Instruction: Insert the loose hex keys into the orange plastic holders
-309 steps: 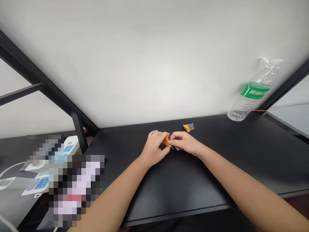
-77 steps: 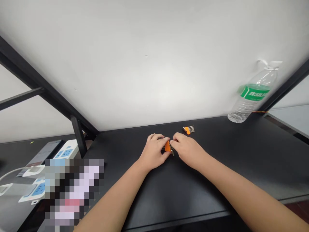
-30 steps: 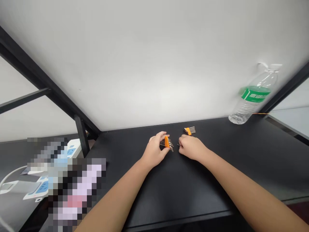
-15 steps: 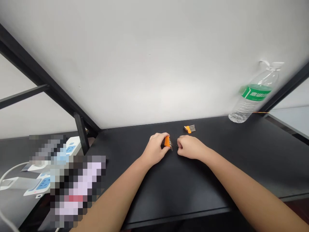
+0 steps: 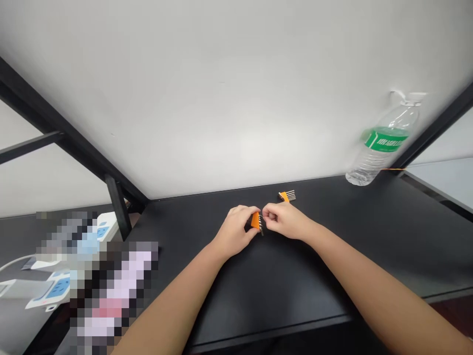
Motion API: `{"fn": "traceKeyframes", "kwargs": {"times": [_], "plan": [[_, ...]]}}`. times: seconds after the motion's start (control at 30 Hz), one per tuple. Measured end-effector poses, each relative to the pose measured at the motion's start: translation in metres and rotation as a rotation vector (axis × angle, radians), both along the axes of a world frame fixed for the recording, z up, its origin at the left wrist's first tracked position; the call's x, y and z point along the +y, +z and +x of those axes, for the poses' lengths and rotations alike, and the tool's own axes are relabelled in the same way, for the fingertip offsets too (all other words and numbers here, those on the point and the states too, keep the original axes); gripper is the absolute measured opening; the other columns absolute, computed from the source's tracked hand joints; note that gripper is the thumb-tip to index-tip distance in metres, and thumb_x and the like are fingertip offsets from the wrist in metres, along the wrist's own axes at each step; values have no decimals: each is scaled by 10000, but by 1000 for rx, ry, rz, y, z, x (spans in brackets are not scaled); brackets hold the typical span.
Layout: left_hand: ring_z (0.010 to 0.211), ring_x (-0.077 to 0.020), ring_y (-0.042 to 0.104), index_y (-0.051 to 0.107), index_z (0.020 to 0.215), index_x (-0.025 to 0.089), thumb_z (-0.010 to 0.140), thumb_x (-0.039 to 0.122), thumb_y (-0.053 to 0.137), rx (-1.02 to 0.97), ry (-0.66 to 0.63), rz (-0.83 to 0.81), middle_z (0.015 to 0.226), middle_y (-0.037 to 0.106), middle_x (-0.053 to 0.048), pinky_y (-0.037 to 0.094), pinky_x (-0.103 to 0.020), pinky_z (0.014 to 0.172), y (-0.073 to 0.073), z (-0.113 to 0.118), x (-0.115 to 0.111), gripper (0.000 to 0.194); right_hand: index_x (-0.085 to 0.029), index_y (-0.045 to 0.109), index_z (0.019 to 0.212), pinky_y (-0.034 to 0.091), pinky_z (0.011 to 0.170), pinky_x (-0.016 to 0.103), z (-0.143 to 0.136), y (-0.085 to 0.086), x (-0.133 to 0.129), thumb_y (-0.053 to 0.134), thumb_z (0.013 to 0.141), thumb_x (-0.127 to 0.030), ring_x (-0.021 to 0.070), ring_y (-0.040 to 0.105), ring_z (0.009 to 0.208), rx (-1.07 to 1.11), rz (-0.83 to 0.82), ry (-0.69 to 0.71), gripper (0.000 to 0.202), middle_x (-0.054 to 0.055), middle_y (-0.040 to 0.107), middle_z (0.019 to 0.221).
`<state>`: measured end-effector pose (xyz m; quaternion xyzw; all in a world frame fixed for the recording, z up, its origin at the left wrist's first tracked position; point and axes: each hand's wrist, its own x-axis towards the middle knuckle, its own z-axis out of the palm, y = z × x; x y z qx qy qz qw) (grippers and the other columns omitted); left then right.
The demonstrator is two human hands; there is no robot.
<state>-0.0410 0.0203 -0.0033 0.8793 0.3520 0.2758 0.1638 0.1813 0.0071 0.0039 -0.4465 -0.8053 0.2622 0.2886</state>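
Note:
My left hand (image 5: 238,229) grips an orange hex key holder (image 5: 255,220) between thumb and fingers, with several metal key ends showing on its right side. Closed in a pinch, my right hand (image 5: 281,219) is right beside those ends. A thin dark hex key (image 5: 262,217) shows at its fingertips, mostly hidden by them. Behind my right hand, a second orange holder (image 5: 284,196) lies on the black tabletop (image 5: 273,281), its several metal rods pointing right.
At the back right, a clear water bottle (image 5: 382,140) with a green label stands against the pale wall (image 5: 236,98). White power strips (image 5: 59,288) with blue sockets and a cable are at the left, near blurred-out objects. Black frame bars (image 5: 118,207) rise on the left side.
My right hand has moved left, bringing its fingertips up to the holder in my left hand. The view has shifted slightly; my left hand keeps its grip.

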Motion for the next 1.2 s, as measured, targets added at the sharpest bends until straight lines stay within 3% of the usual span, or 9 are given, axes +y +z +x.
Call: {"fn": "traceKeyframes", "kwargs": {"times": [0.53,0.67,0.8,0.93,1.03,1.1,1.2], "plan": [[1048,-252,661,624,1221,262,832,191,738,19,-3,26,1091,722,-47,486,-469,1018,-3,-1,2,412,-208,587,790,349,585,249,0,5,-3,567,850,-164,102,455,564,41,9,-19,77,-58,539,614],[1100,-280,649,619,1262,263,837,192,731,83,-9,129,1107,731,-61,434,-532,1086,0,0,1,445,-214,622,843,356,492,238,-5,6,-4,591,891,-280,99,466,484,262,-290,-98,87,-56,552,599],[1154,-297,614,634,1244,259,824,199,745,99,22,163,1096,727,-73,365,-584,1148,1,2,-2,438,-231,535,896,290,355,217,-16,5,-7,659,896,-460,81,388,347,619,-583,-129,261,-84,546,543],[1155,-277,621,655,1208,264,802,220,768,-44,51,77,1181,681,-80,469,-488,1085,0,2,-3,424,-233,481,863,240,368,194,-17,1,-4,763,841,-505,50,323,355,830,-642,0,392,-90,559,551],[1138,-259,641,656,1218,265,804,223,770,-119,43,16,1199,671,-78,511,-442,1047,-2,1,-3,431,-215,494,814,223,407,198,-12,-3,-1,793,829,-504,33,252,390,881,-706,99,416,-108,476,527],[1156,-262,638,655,1229,264,806,218,764,-139,24,24,1216,671,-81,515,-441,1045,-2,1,-3,440,-212,485,799,202,430,197,-11,-5,1,820,813,-486,33,224,419,900,-762,121,434,-122,410,519],[1202,-280,617,652,1231,261,804,207,751,-123,-12,86,1237,676,-89,504,-463,1057,-2,1,-4,442,-217,436,790,199,463,200,-14,-6,0,849,787,-469,41,254,465,908,-844,126,485,-108,439,577]]}}
